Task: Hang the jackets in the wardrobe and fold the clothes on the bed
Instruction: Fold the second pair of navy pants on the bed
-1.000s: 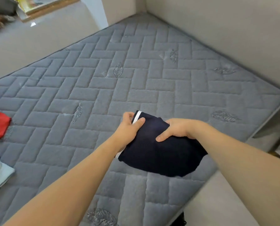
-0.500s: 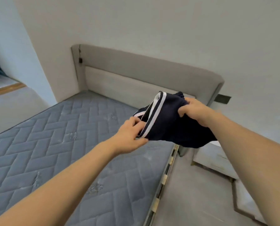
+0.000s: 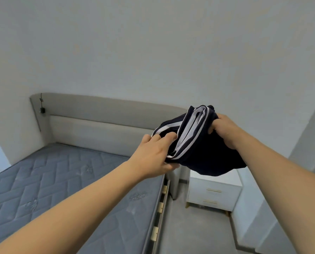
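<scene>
We hold a folded navy garment with white stripes (image 3: 199, 143) in the air: left hand (image 3: 153, 158) pinching its 9 o'clock edge, right hand (image 3: 224, 131) gripping at 2 o'clock.

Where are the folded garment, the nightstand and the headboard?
garment (image 3: 199, 143): head view, on the dark fabric beside the white stripes.
nightstand (image 3: 214, 196): head view, on its white drawer front.
headboard (image 3: 98, 110): head view, on its upper padded band.
</scene>
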`<state>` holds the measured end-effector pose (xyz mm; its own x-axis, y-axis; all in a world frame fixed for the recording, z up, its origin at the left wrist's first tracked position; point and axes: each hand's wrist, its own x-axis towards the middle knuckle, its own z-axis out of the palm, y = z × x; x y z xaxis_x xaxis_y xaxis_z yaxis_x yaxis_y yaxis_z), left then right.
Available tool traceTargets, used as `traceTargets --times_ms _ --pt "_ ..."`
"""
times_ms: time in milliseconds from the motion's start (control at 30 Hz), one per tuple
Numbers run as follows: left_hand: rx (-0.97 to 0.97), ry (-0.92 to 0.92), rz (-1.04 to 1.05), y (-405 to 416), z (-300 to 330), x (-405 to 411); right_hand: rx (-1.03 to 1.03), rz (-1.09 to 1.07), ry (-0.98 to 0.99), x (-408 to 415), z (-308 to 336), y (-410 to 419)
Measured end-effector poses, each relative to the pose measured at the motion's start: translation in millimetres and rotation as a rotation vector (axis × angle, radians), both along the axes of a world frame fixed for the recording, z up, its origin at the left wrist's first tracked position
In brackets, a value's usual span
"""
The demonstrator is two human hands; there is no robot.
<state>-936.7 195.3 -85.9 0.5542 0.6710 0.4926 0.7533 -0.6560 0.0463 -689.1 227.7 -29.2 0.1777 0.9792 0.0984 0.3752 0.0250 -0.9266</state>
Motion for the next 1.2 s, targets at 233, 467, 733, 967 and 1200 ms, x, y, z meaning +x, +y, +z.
traceTargets --times_ms 233,467,733,967,1200 --pt "0.579 0.041 -0.23 18.1 25.7 78.7 0.039 -0.101 0.067 84.6 30.9 -6.4" --pt "0.562 0.323 -0.317 32.2 37.4 149.4 0.04 -0.147 -0.014 155.6 33.5 -2.4" --pt "0.498 0.55 -0.287 69.2 37.0 193.6 0.017 -0.214 -0.059 193.4 37.2 13.4" --pt "0.441 0.466 -0.289 117.4 57.6 191.2 0.045 -0.342 -0.019 208.8 39.2 31.4" --pt "-0.205 0.001 -0.347 170.9 83.6 199.1 0.029 -0.424 0.048 216.8 37.1 42.1"
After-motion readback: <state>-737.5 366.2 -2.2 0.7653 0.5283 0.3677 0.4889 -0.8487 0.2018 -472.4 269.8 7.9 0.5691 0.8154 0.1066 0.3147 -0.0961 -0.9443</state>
